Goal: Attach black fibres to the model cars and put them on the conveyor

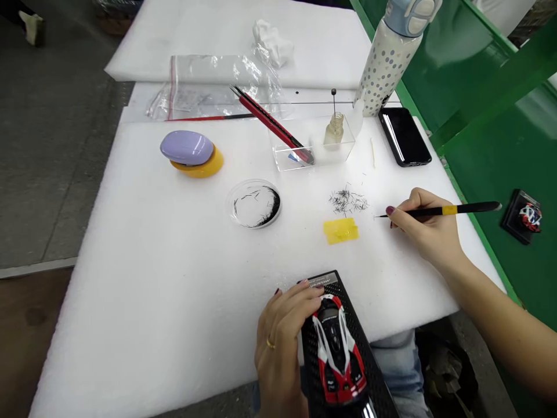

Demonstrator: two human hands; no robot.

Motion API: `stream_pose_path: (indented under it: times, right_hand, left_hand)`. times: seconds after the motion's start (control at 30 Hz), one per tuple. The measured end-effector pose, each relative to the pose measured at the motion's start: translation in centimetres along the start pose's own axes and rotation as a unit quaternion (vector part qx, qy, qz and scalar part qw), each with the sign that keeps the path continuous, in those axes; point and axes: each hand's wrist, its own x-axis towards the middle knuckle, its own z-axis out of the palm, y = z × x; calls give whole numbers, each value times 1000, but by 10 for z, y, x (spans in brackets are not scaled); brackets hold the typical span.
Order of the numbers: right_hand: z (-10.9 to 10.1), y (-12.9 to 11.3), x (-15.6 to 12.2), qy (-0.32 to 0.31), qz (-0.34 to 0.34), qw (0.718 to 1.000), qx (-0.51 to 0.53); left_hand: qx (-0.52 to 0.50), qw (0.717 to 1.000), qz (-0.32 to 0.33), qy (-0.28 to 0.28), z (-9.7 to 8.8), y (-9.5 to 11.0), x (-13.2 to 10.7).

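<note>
My left hand (282, 337) is closed on the left edge of a black display base (374, 371), its fingers resting over the top. On that base is a red, white and black model car (339, 354), tilted toward me. My right hand (430, 226) pinches a slim black pointed tool (474, 208) with a yellow band; whether it is tweezers or a fine brush I cannot tell. Its tip touches or hovers just over the white foam, beside a tiny dark sliver. Left of the tip lies a scatter of short black slivers (347, 200), above a piece of yellow tape (340, 231).
A round clear dish (255, 203) holds more black slivers. Behind it are a purple-and-yellow case (191, 152), a clear box (287, 165) with red-black tools (274, 125) and a small glass bottle (334, 130). A phone (404, 136) and drinking bottle (387, 64) stand back right.
</note>
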Motion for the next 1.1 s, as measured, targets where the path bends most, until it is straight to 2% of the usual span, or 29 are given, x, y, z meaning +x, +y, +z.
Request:
stream_pose_path:
  times: [0.1,0.17,0.23,0.3,0.37,0.47,0.87,1.0,1.1]
  right_hand:
    - [-3,1,4,-26,15,999,43]
    - [-9,2,9,-50,29,995,75]
    - [-14,1,15,-74,40,993,82]
    - [-16,1,21,-85,50,992,76]
    - [-15,0,26,-86,64,990,89]
    - [-10,2,30,-92,97,985,110]
    - [-3,0,30,-93,83,990,59]
    - [-3,-3,22,-91,76,988,102]
    - [1,-8,5,-114,42,979,162]
  left_hand:
    - [-11,996,-57,70,12,12,0]
    - [-17,995,-62,78,16,15,0]
    - [-19,996,-50,67,12,9,0]
    - [-14,1000,-9,21,2,-3,0]
    - [-2,997,58,-60,-9,-17,-1]
    - [14,989,102,-102,-20,-32,-2]
    - [41,991,85,-91,-21,-32,-5]
    - [53,990,104,-80,-20,-32,-3]
    - [44,994,74,-65,-17,-22,0]
